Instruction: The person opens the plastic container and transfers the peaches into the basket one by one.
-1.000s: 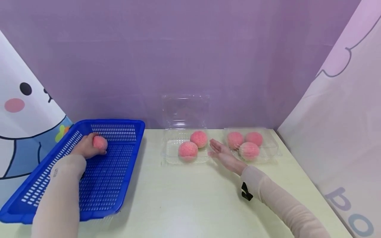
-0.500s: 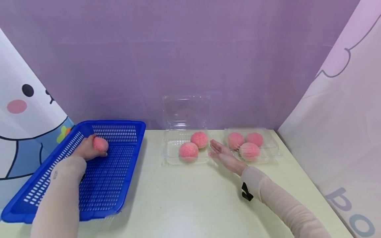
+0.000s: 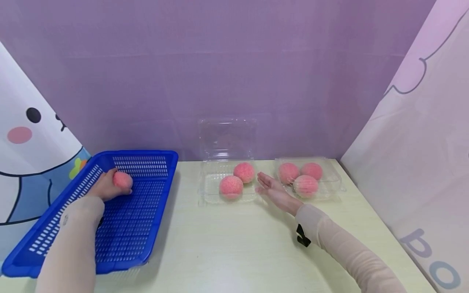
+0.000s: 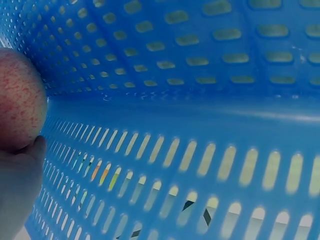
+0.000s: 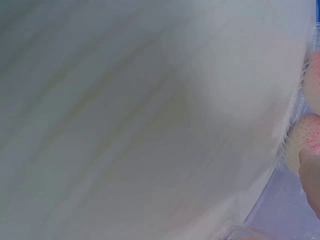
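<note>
Inside the blue slotted basket (image 3: 166,203) at the left, my left hand (image 3: 104,188) grips a pink peach (image 3: 123,180). The left wrist view has the same peach (image 4: 17,100) at its left edge, with a fingertip (image 4: 37,147) against its underside. My right hand (image 3: 277,195) holds nothing; its fingers are straight and lie at the right side of a clear clamshell box (image 3: 210,189). That box has its lid (image 3: 228,138) raised and contains two peaches, one at the front (image 3: 231,187) and one behind (image 3: 244,172).
Right of my right hand stands another clear box (image 3: 332,185) with three peaches, its clear plastic showing over the front one (image 3: 305,186). A purple cloth (image 3: 234,73) hangs behind the pale table (image 3: 205,248). Printed cloths border both sides.
The view shifts slightly. Both hands stay nearly where they were, the left still gripping the peach in the basket and the right still beside the box with the raised lid.
</note>
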The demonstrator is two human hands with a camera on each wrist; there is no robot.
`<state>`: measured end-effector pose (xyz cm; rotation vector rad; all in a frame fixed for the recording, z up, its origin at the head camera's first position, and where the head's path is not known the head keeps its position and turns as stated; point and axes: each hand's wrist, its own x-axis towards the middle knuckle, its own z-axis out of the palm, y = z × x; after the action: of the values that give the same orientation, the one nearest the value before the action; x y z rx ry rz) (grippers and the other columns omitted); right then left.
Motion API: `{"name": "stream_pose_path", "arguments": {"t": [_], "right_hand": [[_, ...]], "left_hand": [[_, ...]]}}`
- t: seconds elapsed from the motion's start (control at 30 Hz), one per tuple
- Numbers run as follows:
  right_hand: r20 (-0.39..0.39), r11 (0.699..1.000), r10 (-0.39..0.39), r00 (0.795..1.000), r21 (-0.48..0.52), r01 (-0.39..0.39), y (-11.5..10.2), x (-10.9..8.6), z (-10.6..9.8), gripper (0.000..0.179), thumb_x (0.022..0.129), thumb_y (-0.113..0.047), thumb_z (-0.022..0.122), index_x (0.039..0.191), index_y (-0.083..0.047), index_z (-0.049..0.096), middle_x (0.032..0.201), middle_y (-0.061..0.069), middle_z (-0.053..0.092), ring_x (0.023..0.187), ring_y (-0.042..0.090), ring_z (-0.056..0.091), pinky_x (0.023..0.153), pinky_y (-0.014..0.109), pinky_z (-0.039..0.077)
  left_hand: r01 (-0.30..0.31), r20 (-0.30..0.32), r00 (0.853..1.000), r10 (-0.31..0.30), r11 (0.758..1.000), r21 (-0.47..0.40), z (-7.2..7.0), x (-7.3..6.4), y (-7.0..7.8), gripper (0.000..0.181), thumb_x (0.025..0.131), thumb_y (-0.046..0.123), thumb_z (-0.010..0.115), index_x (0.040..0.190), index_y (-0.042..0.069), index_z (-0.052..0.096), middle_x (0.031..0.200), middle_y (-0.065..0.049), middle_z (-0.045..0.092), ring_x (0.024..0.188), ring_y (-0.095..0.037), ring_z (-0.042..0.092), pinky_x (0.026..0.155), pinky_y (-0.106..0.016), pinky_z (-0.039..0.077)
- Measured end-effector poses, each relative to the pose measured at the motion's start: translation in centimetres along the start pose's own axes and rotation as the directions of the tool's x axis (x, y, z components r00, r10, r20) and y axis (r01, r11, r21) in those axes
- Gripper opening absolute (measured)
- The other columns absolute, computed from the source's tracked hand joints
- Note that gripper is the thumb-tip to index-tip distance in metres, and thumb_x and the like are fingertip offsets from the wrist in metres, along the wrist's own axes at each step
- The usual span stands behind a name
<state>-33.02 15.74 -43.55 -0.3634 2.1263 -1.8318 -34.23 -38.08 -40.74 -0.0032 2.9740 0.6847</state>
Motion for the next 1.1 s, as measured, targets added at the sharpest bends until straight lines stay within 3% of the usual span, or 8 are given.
{"name": "stream_pose_path", "arguments": {"t": [0.4,0.53,0.8,0.93,1.1], "right_hand": [[0.007,0.999,-0.017,1.0,-0.032,0.017,0.0,-0.1,0.0,0.071,0.092,-0.007,0.05,0.146,0.0,0.004,0.154,0.014,0.006,0.141,0.028,0.01,0.112,0.038,0.021],[0.011,1.0,-0.015,1.0,-0.025,0.015,-0.1,-0.1,0.1,0.071,0.092,-0.006,0.049,0.145,0.002,0.003,0.153,0.016,0.005,0.141,0.029,0.009,0.112,0.039,0.021],[-0.006,1.0,-0.002,1.0,-0.013,0.002,0.0,0.0,0.3,0.071,0.092,-0.007,0.05,0.146,-0.001,0.006,0.154,0.012,0.008,0.141,0.025,0.012,0.112,0.038,0.019],[-0.005,1.0,-0.004,1.0,-0.02,0.004,-0.1,-0.1,0.3,0.07,0.092,-0.007,0.05,0.146,-0.001,0.005,0.154,0.013,0.008,0.141,0.026,0.012,0.112,0.039,0.019],[0.0,1.0,-0.008,1.0,-0.024,0.008,-0.2,-0.2,0.2,0.072,0.092,-0.009,0.051,0.146,-0.001,0.004,0.154,0.012,0.007,0.141,0.027,0.011,0.112,0.04,0.019]], "left_hand": [[-0.096,-0.029,0.995,0.1,0.989,0.112,-1.0,-0.5,1.4,0.084,0.077,0.041,0.064,0.132,-0.013,0.032,0.127,-0.043,0.034,0.117,-0.055,0.032,0.096,-0.064,0.03],[-0.128,-0.027,0.991,0.132,0.985,0.114,-1.3,-0.6,2.3,0.074,0.081,0.037,0.063,0.13,-0.012,0.037,0.127,-0.042,0.034,0.114,-0.054,0.036,0.095,-0.064,0.031],[-0.211,-0.059,0.973,0.222,0.965,0.154,-2.7,-1.0,5.6,0.057,0.086,0.026,0.058,0.129,-0.008,0.042,0.131,-0.037,0.035,0.121,-0.054,0.028,0.098,-0.066,0.025],[-0.254,-0.085,0.959,0.27,0.953,0.165,-3.2,-1.2,7.8,0.053,0.087,0.022,0.057,0.129,-0.007,0.043,0.131,-0.034,0.038,0.121,-0.051,0.032,0.099,-0.064,0.027],[-0.282,-0.084,0.952,0.295,0.949,0.138,-3.7,-1.9,10.8,0.051,0.088,0.022,0.056,0.13,-0.004,0.044,0.131,-0.03,0.041,0.121,-0.048,0.036,0.098,-0.064,0.028]]}}
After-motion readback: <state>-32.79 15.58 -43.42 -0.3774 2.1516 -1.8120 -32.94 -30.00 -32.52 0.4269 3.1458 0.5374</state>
